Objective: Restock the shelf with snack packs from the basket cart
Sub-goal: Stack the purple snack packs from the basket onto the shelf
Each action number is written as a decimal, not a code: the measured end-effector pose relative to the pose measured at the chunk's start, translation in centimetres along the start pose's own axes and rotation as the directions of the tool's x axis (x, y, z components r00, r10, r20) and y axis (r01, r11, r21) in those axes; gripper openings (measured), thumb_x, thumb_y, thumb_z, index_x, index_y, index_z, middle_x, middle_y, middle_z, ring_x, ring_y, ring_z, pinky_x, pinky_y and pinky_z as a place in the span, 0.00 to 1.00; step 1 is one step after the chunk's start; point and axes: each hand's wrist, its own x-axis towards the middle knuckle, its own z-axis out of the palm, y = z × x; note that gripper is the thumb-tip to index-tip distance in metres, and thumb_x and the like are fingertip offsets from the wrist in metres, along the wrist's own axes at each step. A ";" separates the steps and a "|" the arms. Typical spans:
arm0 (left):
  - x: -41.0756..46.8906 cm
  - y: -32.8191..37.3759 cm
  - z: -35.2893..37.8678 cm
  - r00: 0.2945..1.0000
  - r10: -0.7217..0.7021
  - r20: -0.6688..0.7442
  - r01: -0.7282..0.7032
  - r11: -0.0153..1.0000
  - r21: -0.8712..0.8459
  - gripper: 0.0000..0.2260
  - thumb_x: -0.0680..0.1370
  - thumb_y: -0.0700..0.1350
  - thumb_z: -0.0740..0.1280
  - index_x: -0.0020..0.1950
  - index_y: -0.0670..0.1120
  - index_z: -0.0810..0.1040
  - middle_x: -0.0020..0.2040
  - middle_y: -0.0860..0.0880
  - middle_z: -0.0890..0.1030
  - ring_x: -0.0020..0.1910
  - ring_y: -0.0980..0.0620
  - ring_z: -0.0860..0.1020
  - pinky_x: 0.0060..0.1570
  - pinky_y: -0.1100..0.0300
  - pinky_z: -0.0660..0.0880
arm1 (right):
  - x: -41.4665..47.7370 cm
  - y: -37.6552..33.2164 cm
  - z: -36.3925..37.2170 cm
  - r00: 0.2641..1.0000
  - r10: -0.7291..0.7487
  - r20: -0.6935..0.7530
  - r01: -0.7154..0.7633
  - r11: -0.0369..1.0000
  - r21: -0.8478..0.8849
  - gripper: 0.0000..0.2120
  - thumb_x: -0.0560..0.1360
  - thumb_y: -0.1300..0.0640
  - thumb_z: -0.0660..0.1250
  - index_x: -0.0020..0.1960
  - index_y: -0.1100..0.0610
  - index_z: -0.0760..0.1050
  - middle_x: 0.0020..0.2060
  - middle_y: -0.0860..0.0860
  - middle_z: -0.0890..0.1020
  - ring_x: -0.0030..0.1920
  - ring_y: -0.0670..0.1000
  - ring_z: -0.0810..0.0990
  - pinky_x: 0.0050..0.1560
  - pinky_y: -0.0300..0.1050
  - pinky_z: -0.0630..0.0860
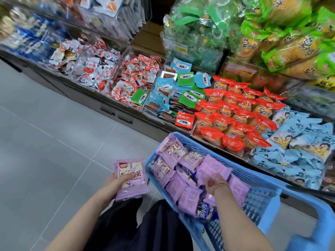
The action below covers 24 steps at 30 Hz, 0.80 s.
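A blue plastic basket cart (257, 178) stands in front of the shelf, filled with several purple snack packs (174, 154). My left hand (117, 180) grips a small stack of purple snack packs (130, 176) just left of the basket, over the floor. My right hand (214, 182) reaches down into the basket, fingers curled on a purple pack (213, 167) lying near its middle. The shelf (126, 113) runs diagonally from upper left to right, its sloped bins full of packs.
Bins hold red-and-white packs (97, 69), teal and green packs (174, 91), orange packs (235, 115) and light blue packs (299, 142). Upper shelves carry green and yellow bags (272, 38). Grey tiled floor (45, 142) stretches left. My dark-clothed legs (145, 223) are below.
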 end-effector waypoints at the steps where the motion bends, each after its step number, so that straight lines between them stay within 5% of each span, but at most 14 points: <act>1: -0.1 0.0 -0.1 1.000 0.003 0.000 -0.003 1.000 0.000 0.28 0.58 0.51 0.76 0.56 0.45 0.78 0.49 0.44 0.85 0.49 0.44 0.84 0.50 0.53 0.78 | 0.1 0.0 0.1 0.999 0.030 -0.042 -0.029 0.999 0.025 0.08 0.79 0.53 0.61 0.45 0.56 0.71 0.39 0.52 0.73 0.40 0.49 0.74 0.36 0.35 0.79; 3: -0.1 0.0 -0.1 1.000 -0.001 0.006 0.001 1.000 0.000 0.26 0.60 0.49 0.75 0.56 0.44 0.78 0.50 0.43 0.85 0.49 0.42 0.83 0.54 0.50 0.78 | -0.5 0.0 0.3 0.997 0.012 -0.075 -0.008 0.999 0.041 0.11 0.76 0.52 0.66 0.56 0.55 0.73 0.39 0.51 0.74 0.45 0.49 0.75 0.51 0.38 0.78; 7: 0.4 0.4 0.7 0.999 -0.032 0.026 0.031 0.999 0.039 0.25 0.64 0.48 0.73 0.59 0.41 0.78 0.50 0.42 0.85 0.50 0.41 0.83 0.55 0.49 0.77 | -3.9 1.0 0.3 0.940 -0.337 -0.056 0.326 0.934 -0.145 0.21 0.72 0.59 0.70 0.62 0.55 0.68 0.45 0.56 0.80 0.33 0.50 0.76 0.25 0.37 0.76; 9: 0.8 0.7 1.7 0.998 -0.052 0.028 0.050 0.996 0.076 0.25 0.63 0.49 0.74 0.58 0.42 0.78 0.51 0.43 0.85 0.50 0.42 0.83 0.57 0.48 0.77 | -6.0 2.1 0.0 0.842 -0.530 0.103 0.532 0.781 -0.329 0.13 0.72 0.63 0.69 0.52 0.54 0.68 0.46 0.59 0.82 0.33 0.53 0.79 0.27 0.40 0.76; 11: 1.1 1.0 2.9 0.998 -0.056 0.037 0.052 0.992 0.115 0.27 0.62 0.51 0.75 0.58 0.43 0.79 0.52 0.43 0.84 0.52 0.41 0.82 0.60 0.45 0.75 | -8.4 3.4 -0.1 0.711 -0.623 0.325 0.696 0.558 -0.452 0.15 0.73 0.63 0.68 0.47 0.45 0.69 0.43 0.52 0.82 0.34 0.50 0.81 0.32 0.38 0.77; 14: 1.4 1.3 5.1 0.995 -0.081 0.061 0.072 0.988 0.138 0.26 0.64 0.51 0.76 0.58 0.40 0.80 0.52 0.41 0.84 0.52 0.41 0.82 0.56 0.50 0.77 | -11.9 4.9 -0.3 0.551 -0.626 0.552 0.829 0.337 -0.445 0.19 0.72 0.65 0.68 0.48 0.41 0.72 0.48 0.40 0.79 0.45 0.39 0.78 0.43 0.29 0.74; 16: 1.3 1.4 6.4 0.987 -0.123 0.105 0.114 0.989 0.091 0.18 0.72 0.45 0.72 0.59 0.39 0.79 0.52 0.40 0.84 0.48 0.42 0.83 0.44 0.56 0.80 | -13.3 5.4 -0.6 0.473 -0.616 0.630 0.878 0.269 -0.397 0.23 0.69 0.73 0.67 0.48 0.44 0.75 0.53 0.43 0.78 0.55 0.37 0.76 0.57 0.30 0.72; 18: 1.1 1.6 7.2 0.976 -0.144 0.162 0.140 0.989 0.039 0.14 0.75 0.42 0.69 0.59 0.39 0.79 0.52 0.40 0.84 0.47 0.42 0.83 0.43 0.56 0.80 | -14.3 5.5 -1.0 0.421 -0.591 0.688 0.904 0.212 -0.371 0.27 0.65 0.79 0.63 0.48 0.48 0.77 0.57 0.46 0.77 0.62 0.39 0.72 0.66 0.33 0.66; 20: 0.9 1.8 7.7 0.971 -0.144 0.191 0.146 0.989 0.002 0.13 0.75 0.42 0.69 0.58 0.40 0.79 0.52 0.40 0.84 0.47 0.41 0.83 0.49 0.52 0.79 | -14.9 5.2 -1.6 0.401 -0.564 0.722 0.915 0.200 -0.351 0.27 0.63 0.79 0.61 0.49 0.50 0.78 0.58 0.47 0.76 0.64 0.39 0.70 0.67 0.32 0.64; 24: 0.6 1.8 7.6 0.968 -0.094 0.231 0.099 0.995 -0.009 0.15 0.73 0.43 0.70 0.59 0.41 0.79 0.51 0.41 0.84 0.47 0.42 0.83 0.47 0.53 0.79 | -16.0 4.6 -1.7 0.415 -0.552 0.723 0.909 0.265 -0.320 0.15 0.68 0.70 0.62 0.45 0.54 0.79 0.56 0.49 0.76 0.61 0.40 0.72 0.63 0.32 0.68</act>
